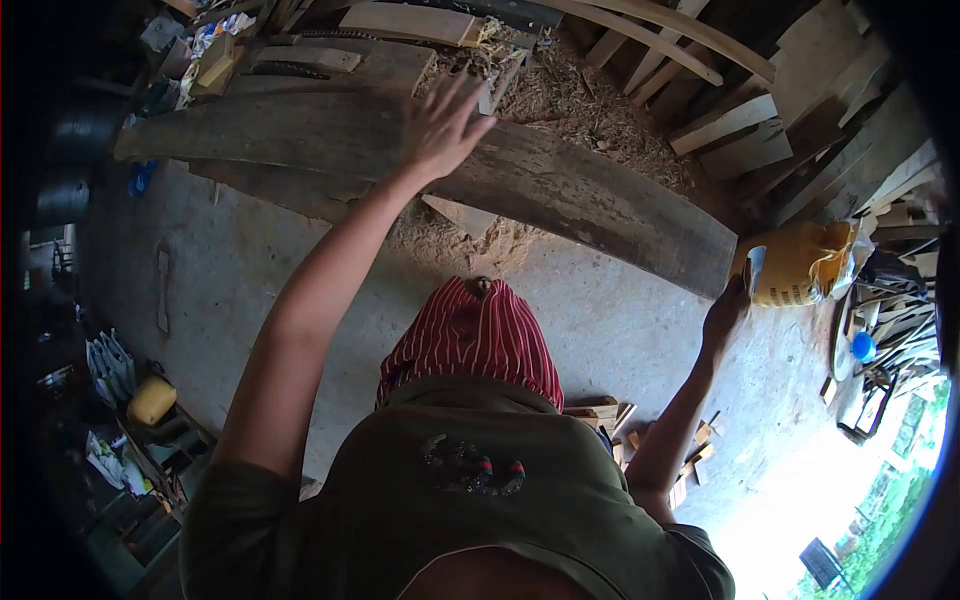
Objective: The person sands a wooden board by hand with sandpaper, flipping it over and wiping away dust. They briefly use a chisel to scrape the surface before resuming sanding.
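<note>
Nearest were a dark green T-shirt [545, 455] and a red striped garment [470, 340], above a concrete floor [590, 300]. Beyond, 1 long weathered plank [575, 185] lay crosswise before the body, its long axis running left to right, the right end slanting nearer. The right grip [729, 305] was nearest that end, beside a yellow sack [795, 268]; whether it held anything, I could not tell. The left grip [443, 135], spread wide and holding nothing, was over the plank's mid-length. Farther lay wood shavings [575, 110].
</note>
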